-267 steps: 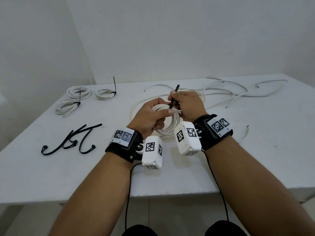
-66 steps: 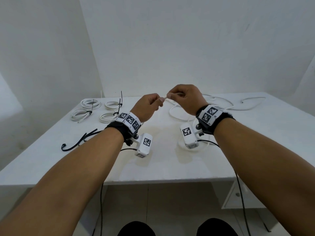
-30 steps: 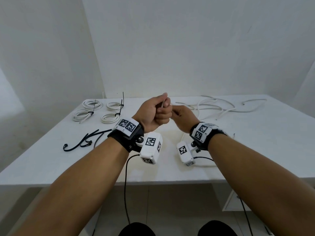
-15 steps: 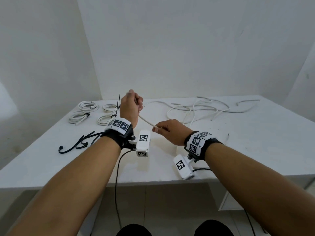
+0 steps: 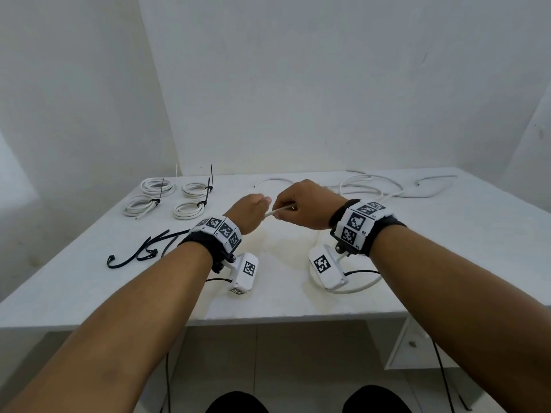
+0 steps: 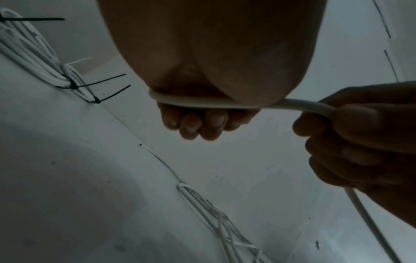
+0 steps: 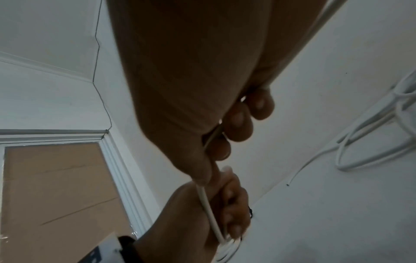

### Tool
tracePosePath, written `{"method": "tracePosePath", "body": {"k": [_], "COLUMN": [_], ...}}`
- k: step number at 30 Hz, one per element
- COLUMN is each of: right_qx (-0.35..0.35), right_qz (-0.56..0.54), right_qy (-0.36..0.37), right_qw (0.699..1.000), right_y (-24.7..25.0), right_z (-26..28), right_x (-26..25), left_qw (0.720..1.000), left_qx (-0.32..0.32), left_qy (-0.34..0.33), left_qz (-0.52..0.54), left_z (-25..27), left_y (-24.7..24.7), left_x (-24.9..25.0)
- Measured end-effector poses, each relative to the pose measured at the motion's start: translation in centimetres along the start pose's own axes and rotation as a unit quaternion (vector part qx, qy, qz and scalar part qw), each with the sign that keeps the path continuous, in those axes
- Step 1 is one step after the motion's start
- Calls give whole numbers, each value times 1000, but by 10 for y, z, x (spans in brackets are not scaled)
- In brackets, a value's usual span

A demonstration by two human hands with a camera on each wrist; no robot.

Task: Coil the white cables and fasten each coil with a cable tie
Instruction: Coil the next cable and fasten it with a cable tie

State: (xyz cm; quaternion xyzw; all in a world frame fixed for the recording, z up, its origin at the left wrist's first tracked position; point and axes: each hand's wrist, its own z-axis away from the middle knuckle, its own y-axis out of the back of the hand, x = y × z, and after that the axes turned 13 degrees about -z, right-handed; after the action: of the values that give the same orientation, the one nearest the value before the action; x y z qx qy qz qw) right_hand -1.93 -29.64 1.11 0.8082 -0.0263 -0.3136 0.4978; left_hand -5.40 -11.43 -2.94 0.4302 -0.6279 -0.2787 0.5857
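Note:
Both hands are raised above the white table [image 5: 447, 248], close together, sharing one white cable [image 5: 278, 210]. My left hand [image 5: 250, 211] has its fingers curled round the cable's end [image 6: 202, 102], which lies across the palm. My right hand [image 5: 301, 208] pinches the same cable [image 7: 208, 201] just beside the left, and the rest of it runs through the right fist and down to the table [image 5: 357, 289]. Loose white cables [image 5: 372, 189] lie at the back right. Several tied coils [image 5: 190, 199] sit at the back left.
Loose black cable ties [image 5: 143, 251] lie on the table's left part, near the left wrist. The table stands in a corner, with white walls behind and at the left. Its front edge runs under both forearms.
The hands were apart with the cable stretched between them, left high and right low. Now they have come together at one height, and the visible stretch of cable is short.

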Motion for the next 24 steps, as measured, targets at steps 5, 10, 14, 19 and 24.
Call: {"method": "tracePosePath", "body": {"k": [5,10,14,19,24], "right_qx": [34,114,143,132,160], "right_qz": [-69,-147,-221,-264,-169], "right_qy": [32,-6,-31,-70,-152], "right_qw": [997,983,964,953,961], "right_y": [15,20,17,1,-7], "right_z": [0,-1,1,6,5], "right_x": [11,29,44,63,69], "left_qw": [962,908,855,787,787], "left_qx": [-139,-184,-182,-165,-115], "left_qy": [25,-14,-50,-132,-142], "left_qz": [233,377,484,580,589], "left_z": [14,25,34,36,32], "left_y": [-5,-2,13,38,43], "left_x": [11,21,31,53,60]}}
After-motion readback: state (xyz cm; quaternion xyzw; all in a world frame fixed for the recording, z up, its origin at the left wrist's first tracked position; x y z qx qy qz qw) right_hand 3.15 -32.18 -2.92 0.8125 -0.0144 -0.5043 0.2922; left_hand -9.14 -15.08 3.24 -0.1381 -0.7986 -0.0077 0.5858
